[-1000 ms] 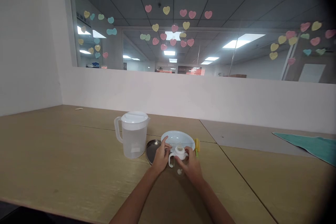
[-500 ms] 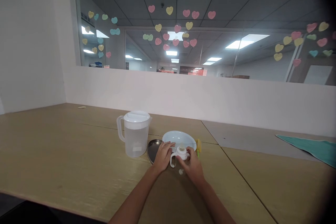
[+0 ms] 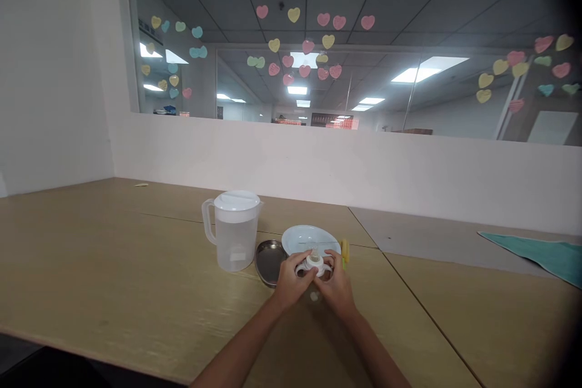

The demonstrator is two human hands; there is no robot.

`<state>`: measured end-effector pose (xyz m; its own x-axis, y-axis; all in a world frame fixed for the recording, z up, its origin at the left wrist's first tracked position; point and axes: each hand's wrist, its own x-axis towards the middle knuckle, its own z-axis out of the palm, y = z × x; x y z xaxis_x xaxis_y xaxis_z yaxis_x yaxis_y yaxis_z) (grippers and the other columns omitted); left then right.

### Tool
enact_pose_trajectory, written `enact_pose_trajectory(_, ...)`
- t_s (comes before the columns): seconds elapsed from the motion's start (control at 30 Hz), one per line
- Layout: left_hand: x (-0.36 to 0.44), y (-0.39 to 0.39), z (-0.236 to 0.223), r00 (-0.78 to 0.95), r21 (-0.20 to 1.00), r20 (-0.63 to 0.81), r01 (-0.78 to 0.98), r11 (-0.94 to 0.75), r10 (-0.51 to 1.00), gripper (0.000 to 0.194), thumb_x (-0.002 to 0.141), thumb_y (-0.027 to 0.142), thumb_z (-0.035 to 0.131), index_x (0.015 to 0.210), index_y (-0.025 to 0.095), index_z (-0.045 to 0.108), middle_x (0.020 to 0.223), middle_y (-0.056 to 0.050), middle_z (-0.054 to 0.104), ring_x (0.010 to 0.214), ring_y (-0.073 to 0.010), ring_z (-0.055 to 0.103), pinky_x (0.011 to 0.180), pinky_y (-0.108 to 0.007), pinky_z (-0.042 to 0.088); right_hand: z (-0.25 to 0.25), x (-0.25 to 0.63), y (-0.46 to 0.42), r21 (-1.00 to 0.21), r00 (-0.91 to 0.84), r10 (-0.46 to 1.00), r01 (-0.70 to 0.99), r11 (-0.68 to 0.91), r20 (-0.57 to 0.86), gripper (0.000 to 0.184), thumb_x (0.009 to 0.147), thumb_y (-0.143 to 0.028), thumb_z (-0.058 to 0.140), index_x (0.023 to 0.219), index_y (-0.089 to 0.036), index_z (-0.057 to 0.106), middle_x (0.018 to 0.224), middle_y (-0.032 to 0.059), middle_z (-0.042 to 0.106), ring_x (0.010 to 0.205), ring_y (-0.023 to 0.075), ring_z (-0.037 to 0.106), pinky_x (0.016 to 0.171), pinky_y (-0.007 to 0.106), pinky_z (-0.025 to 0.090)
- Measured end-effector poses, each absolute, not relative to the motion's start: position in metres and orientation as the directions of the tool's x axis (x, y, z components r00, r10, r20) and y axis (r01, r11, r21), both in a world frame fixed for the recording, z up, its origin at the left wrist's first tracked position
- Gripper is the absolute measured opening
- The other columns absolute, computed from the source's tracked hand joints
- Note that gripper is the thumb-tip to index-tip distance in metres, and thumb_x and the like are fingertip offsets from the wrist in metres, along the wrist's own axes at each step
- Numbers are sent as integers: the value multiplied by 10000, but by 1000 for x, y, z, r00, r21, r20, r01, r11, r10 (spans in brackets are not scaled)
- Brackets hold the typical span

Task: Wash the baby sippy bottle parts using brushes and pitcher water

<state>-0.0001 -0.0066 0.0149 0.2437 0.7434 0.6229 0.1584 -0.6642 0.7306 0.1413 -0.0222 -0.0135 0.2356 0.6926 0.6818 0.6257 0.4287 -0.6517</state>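
The two-handled baby bottle (image 3: pixel 314 262) is being gripped from opposite sides by the left hand (image 3: pixel 291 284) and right hand (image 3: pixel 337 288), presumably for steadiness.

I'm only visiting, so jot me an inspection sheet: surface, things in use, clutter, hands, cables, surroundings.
Surface: wood-toned table, seams visible.
Job's things: white handled piece, clear tip upward.
Clutter: lidded jug, upright; dark tray; pale bowl; yellow item, partly hidden; small pale item, unclear; teal cloth.
Hands: left hand and right hand both hold the piece, fingers around it.
Cables: nothing seen.
Surroundings: pale wall; window bearing heart-shaped notes.
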Motion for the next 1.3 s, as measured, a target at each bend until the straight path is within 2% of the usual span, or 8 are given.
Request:
enact_pose_trajectory(0.17,6,-14,15,144,758,603,201,-620,784,378,666,257,710,1038,197,680,997,-76,679,916,-210,623,844,-326,485,-10,139,-27,-674,220,745,630,385,630,571,680,-405,628,1155,-174,412,907,44,628,726,164,608,606,268,477)
enact_pose_trajectory(0.37,6,-17,17,50,659,682,392,-642,730,453,535,400,803,930,208,692,811,-54,671,894,-252,577,848,-397,444,-7,134,-31,-647,227,729,670,364,645,591,641,-413,644,1149,-172,461,890,45,615,743,196,605,617,291,474)
enact_pose_trajectory(0.5,11,-23,13,46,618,716,422,-663,697,437,606,418,755,956,187,632,737,-38,622,778,-224,565,736,-360,460,-11,137,-26,-656,242,736,673,342,632,592,629,-361,621,1164,-171,452,893,39,601,748,194,599,618,288,473)
enact_pose_trajectory(0.63,21,-36,5,199,491,790,363,-792,580,374,735,434,644,1010,190,572,964,-89,608,919,-237,552,804,-373,453,-13,140,-23,-666,242,739,658,351,628,610,619,-362,608,1178,-183,440,846,20,584,721,189,588,603,286,470)
enact_pose_trajectory(0.83,20,-38,-6,302,297,852,394,-870,428,743,807,385,566,1400,158,180,1390,-171,377,1323,-302,293,1080,-510,220,-9,139,-24,-699,268,763,644,312,588,611,630,-416,626,1166,-186,447,869,34,576,711,191,586,599,296,470)
enact_pose_trajectory(1.0,21,-33,-12,269,388,824,375,-842,499,787,812,390,548,1419,132,119,1481,-195,191,1365,-312,201,1073,-489,259,-9,140,-25,-685,249,760,650,328,600,628,622,-369,632,1191,-182,446,871,34,587,732,192,588,612,288,472)
enact_pose_trajectory(1.17,16,-30,-7,248,458,767,433,-776,591,697,835,397,506,1407,154,190,1397,-176,384,1326,-316,300,1089,-574,64,-12,142,-25,-687,225,765,633,357,604,599,672,-365,604,1213,-179,426,944,56,592,784,210,603,653,313,482)
enact_pose_trajectory(1.3,9,-33,-2,181,445,816,412,-796,550,518,834,335,484,1304,165,350,1114,-114,602,1141,-266,506,1082,-531,130,-13,144,-23,-686,246,745,632,362,620,639,664,-416,634,1206,-151,422,941,81,597,788,231,606,650,331,484)
